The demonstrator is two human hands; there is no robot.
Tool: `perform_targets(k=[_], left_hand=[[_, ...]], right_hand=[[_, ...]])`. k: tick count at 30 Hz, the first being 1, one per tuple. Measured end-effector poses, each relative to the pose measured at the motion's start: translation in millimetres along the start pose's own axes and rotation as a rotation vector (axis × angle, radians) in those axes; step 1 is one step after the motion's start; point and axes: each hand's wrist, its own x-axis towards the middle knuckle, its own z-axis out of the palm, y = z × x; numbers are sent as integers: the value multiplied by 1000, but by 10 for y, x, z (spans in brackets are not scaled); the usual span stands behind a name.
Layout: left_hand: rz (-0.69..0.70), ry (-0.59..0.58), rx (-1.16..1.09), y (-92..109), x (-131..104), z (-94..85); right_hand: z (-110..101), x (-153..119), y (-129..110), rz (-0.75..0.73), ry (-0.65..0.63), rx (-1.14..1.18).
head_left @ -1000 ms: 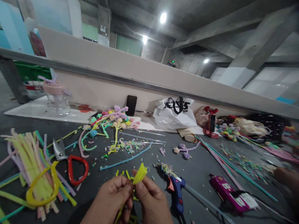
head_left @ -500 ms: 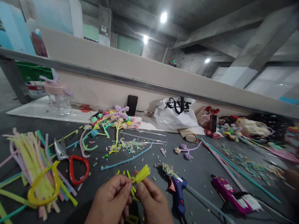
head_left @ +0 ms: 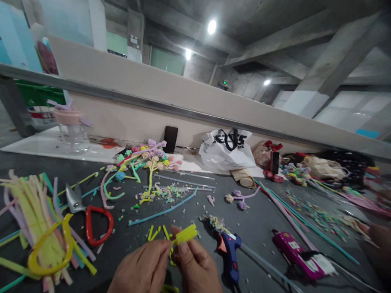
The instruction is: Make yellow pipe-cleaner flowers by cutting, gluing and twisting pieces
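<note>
Between the fingertips of my two hands is a small bundle of short yellow pipe-cleaner pieces. My right hand pinches it between thumb and fingers, its cut ends pointing up and right. The closed fingers of my left hand meet the bundle's lower left end; what exactly they grip there is hidden. More short yellow pieces lie on the table just behind my hands. A blue glue gun rests to the right of my right hand, its nozzle by a heap of crumbs.
At left are scissors with red and yellow loops, and a pipe-cleaner bundle. Fuzzy flowers, a phone and a white bag stand behind. A purple corded device lies right; another person's hand is beyond.
My left hand has turned over, so its back now faces up and its fingers point to the bundle. The yellow bundle has tilted flatter and looks less fanned out.
</note>
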Motion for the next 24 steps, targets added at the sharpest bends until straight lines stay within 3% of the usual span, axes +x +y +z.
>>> perform_targets(k=[9,12,16,18,21,24], left_hand=[[-229,-65,-192,87,-17,26],[-444,-107,-360,137,49,-9],[-929,-277,-726,202,163,-51],[-1106,-361,-960,214,199,-59],[-1193,-427,-1234,207,213,-58],[-1215,-490,-1350,186,206,-51]], right_hand=[[-36,1,-25,-52,35,-76],[-46,-18,-69,-13,-28,-38],[-62,-23,-137,-2,-168,94],[-83,-6,-161,-26,-183,147],[-123,25,-188,-55,-136,173],[-142,33,-227,-69,-74,145]])
